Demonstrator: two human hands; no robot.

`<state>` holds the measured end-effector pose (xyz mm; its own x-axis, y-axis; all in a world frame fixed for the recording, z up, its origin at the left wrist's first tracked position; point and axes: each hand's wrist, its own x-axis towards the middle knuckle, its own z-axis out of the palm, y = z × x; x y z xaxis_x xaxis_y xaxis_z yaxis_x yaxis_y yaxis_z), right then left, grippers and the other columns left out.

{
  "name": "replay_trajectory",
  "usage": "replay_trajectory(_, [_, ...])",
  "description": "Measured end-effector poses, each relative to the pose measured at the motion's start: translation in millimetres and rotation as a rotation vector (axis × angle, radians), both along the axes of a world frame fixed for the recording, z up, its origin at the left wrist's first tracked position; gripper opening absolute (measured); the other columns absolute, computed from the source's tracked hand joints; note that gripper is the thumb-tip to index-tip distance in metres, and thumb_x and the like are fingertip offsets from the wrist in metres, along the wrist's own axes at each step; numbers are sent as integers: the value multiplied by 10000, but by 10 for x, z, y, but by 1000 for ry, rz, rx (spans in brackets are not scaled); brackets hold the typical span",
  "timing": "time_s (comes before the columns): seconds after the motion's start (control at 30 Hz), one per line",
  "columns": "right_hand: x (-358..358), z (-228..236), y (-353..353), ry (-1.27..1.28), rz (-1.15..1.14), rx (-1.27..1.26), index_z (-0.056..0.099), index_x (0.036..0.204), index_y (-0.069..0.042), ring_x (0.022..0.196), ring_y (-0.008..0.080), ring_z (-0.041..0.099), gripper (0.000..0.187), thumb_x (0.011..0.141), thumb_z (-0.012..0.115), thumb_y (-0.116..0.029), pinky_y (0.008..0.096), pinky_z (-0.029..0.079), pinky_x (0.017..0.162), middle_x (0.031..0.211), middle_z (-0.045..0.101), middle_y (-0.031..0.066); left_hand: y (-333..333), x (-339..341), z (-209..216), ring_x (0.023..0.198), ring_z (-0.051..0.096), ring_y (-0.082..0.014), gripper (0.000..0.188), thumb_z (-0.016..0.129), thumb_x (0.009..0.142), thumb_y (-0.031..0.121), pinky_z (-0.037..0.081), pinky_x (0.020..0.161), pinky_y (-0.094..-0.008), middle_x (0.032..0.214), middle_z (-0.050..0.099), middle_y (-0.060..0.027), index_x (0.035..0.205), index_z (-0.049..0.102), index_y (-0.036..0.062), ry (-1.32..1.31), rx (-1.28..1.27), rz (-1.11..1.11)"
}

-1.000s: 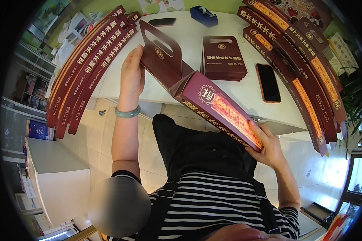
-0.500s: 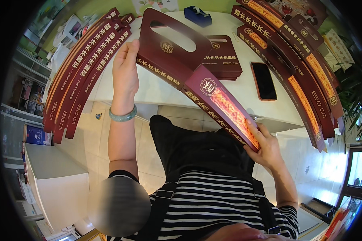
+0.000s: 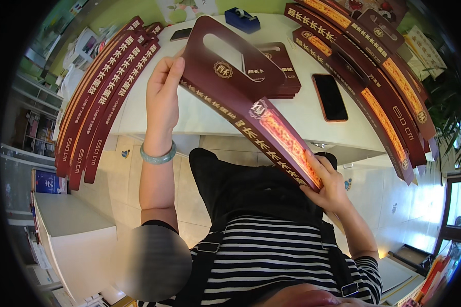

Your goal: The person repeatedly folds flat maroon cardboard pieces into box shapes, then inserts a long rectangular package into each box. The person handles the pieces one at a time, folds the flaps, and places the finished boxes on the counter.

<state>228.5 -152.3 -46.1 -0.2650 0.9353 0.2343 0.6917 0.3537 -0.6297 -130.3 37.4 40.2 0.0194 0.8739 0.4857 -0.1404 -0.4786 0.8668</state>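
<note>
A long maroon cardboard box (image 3: 241, 122) with a handle cut-out panel spans the space between my hands, tilted down to the right. My left hand (image 3: 164, 92), a jade-coloured bangle on its wrist, grips the far left end beside the handle panel (image 3: 210, 48). Wrapped round the near right end is my right hand (image 3: 329, 183), its fingers on the side with the orange food picture (image 3: 289, 138). Behind the box, partly hidden by it, lies a short stack of smaller maroon cartons (image 3: 284, 69) on the white table (image 3: 143, 115).
Long maroon boxes (image 3: 102, 102) are stacked at the table's left, and more boxes (image 3: 369, 82) at its right. A black-screened phone (image 3: 331, 97) lies right of centre. A blue tape dispenser (image 3: 242, 19) stands at the back. At lower left is a white cabinet (image 3: 79, 245).
The held box's handle end has shifted slightly right and nearer, and its other end slightly left. My right hand has moved left with it. Another dark phone-like object now shows behind the box.
</note>
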Motion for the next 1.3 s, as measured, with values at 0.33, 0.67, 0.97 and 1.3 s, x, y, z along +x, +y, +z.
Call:
replay_trajectory(0.33, [-67, 319, 227, -212, -85, 231, 237, 1576, -9, 905, 309, 670, 1065, 690, 808, -165, 366, 568, 735, 1137, 620, 154, 27, 440, -409, 1208, 570, -176, 382, 569, 1042, 156, 514, 1015, -358, 1317, 567, -70, 1391, 449, 60, -481, -186, -12])
replay_trajectory(0.67, [146, 729, 223, -452, -241, 208, 255, 1559, 18, 850, 283, 653, 1089, 653, 831, -158, 359, 544, 655, 1144, 576, 145, -353, 1416, -739, 1135, 635, -200, 375, 606, 1017, 157, 555, 980, -376, 1269, 621, -69, 1354, 483, 47, -565, -444, -278])
replay_trajectory(0.97, [453, 677, 3, -365, -451, 326, 456, 1447, -53, 1002, 321, 627, 870, 671, 819, -211, 411, 508, 861, 1174, 611, 126, -66, 842, -603, 1198, 603, -221, 504, 593, 1009, 418, 548, 972, -392, 1336, 607, -87, 1396, 505, 107, -545, -270, -263])
replay_trajectory(1.3, [770, 1152, 422, -358, -385, 466, 565, 1372, -115, 1040, 317, 640, 721, 709, 808, -262, 417, 525, 880, 1156, 638, 108, 22, 1428, -598, 1396, 472, -269, 651, 542, 1023, 496, 413, 1152, -446, 1501, 490, -124, 1526, 368, 123, -330, -229, -524])
